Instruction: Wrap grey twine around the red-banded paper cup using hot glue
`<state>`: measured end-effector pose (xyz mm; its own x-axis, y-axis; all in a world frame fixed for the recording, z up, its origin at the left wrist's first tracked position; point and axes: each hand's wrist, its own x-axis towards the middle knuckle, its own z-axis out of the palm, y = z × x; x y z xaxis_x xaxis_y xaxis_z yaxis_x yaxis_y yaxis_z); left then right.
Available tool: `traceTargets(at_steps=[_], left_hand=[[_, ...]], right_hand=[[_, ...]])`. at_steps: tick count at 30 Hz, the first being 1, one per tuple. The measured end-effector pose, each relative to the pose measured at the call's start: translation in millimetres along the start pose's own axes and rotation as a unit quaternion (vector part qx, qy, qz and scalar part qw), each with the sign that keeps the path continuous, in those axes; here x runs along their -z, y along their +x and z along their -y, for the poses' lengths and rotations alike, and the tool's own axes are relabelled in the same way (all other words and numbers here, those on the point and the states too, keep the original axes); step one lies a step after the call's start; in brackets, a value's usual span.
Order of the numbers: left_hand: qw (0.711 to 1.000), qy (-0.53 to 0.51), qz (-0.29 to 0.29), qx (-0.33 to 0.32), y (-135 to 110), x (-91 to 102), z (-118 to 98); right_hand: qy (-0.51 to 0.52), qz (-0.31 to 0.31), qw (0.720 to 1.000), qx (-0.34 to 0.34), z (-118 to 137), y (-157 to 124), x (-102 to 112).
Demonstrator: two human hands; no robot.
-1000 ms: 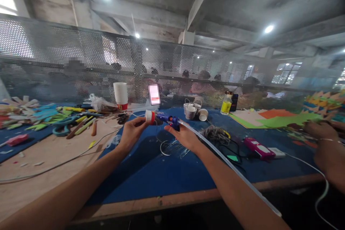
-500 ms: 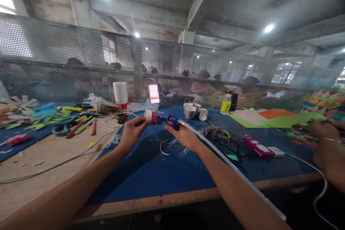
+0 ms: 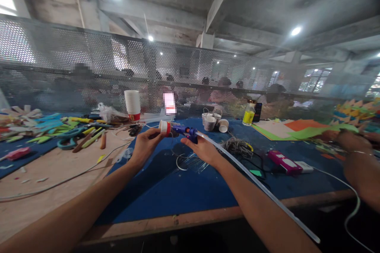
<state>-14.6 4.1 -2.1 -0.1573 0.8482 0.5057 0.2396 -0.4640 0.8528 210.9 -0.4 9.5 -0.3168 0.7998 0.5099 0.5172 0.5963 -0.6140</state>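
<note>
Two things sit just left of the frame's centre, nearly end to end above the blue-covered table: a small white paper cup with a red band, tilted on its side, and to its right a blue plastic glue gun. A long translucent glue stick runs from the gun's back end to the lower right, alongside the right forearm.

The left fingertips look most at risk: they lie close to the nozzle, and a small wrist slip could bring a hot tip onto them or smear the cup. Squeezed too hard, the thin paper wall could buckle. Farther right, a knock of the forearm against the stick might twist the gun off its aim.

The left grip pinches the cup between thumb and fingers, drawn in to little more than its width. Whether the nozzle touches the cup, I cannot tell. The right grip is wrapped about the gun's handle, thumb toward the cup; most of its fingers are hidden, so the trigger's state is unclear.
</note>
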Motion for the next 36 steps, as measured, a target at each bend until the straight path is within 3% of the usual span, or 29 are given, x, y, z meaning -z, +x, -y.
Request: traceTargets(at_steps=[36], left_hand=[[1.000,0.015,0.006,-0.009,1.6,1.5,2.1]], right_hand=[[-0.020,-0.007,1.000,0.012,-1.2,0.4,-2.7]])
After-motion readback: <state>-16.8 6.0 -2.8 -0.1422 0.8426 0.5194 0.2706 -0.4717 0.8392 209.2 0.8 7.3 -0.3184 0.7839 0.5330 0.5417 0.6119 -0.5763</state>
